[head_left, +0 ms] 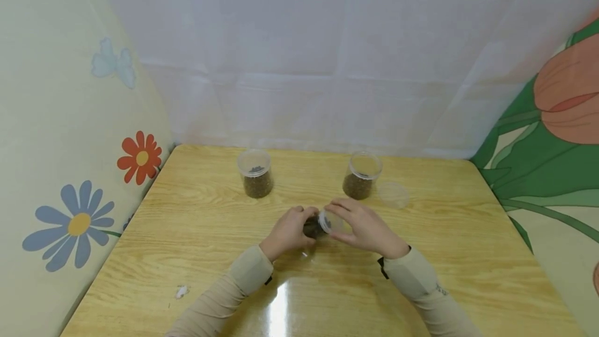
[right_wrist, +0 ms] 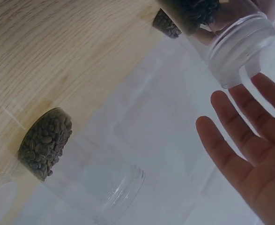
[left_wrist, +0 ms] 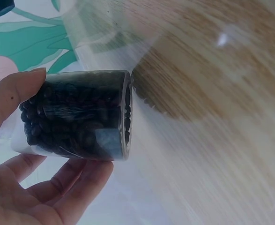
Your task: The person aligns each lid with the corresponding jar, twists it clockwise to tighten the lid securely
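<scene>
A clear jar of dark beans (left_wrist: 76, 117) lies tipped on its side above the table, its base facing away from the palm in the left wrist view. My left hand (head_left: 292, 230) grips its body, thumb on one side and fingers on the other. At the jar's mouth is a clear lid (right_wrist: 242, 51), and my right hand (head_left: 362, 228) holds it between thumb and fingertips. Part of this lid is hidden by the fingers in the head view. How tightly it sits on the jar I cannot tell.
Two more clear jars, a left jar (head_left: 257, 183) and a right jar (head_left: 359, 185), stand upright behind my hands, partly filled with brown beans. A loose clear lid (head_left: 393, 195) lies beside the right one. A small white scrap (head_left: 181, 291) is at front left.
</scene>
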The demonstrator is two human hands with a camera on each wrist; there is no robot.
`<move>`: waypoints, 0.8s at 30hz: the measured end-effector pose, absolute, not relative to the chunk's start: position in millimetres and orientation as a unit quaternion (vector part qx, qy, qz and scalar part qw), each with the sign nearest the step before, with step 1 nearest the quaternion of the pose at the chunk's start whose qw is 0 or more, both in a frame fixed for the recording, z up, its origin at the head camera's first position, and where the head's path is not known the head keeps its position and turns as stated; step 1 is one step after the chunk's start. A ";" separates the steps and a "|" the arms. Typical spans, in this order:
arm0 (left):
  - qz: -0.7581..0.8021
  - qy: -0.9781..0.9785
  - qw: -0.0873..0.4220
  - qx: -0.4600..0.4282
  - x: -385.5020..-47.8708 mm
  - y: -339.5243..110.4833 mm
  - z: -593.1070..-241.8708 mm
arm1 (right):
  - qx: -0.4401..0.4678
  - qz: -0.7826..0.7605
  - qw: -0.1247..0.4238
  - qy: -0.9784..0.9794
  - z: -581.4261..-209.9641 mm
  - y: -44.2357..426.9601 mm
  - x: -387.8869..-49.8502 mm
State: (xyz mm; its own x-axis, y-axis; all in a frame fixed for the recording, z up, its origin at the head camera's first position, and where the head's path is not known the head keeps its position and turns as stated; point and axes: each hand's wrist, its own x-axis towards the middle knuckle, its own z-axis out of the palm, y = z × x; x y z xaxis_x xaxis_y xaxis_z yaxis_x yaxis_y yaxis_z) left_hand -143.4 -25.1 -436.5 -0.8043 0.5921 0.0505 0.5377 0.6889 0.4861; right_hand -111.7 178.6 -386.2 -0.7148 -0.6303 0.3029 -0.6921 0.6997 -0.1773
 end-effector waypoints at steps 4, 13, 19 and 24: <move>0.250 0.917 0.052 0.308 -142.9 -25.0 -436.5 | 0.346 0.140 0.118 -0.920 -385.7 176.5 -111.2; 0.243 0.919 0.053 0.307 -142.2 -24.4 -435.5 | 0.339 0.148 0.108 -0.923 -384.2 176.6 -110.0; 0.245 0.917 0.057 0.309 -141.9 -24.7 -433.7 | 0.372 0.149 0.095 -0.911 -383.4 179.7 -111.4; 0.248 0.916 0.062 0.309 -141.6 -24.4 -432.7 | 0.373 0.145 0.093 -0.912 -384.5 179.5 -111.6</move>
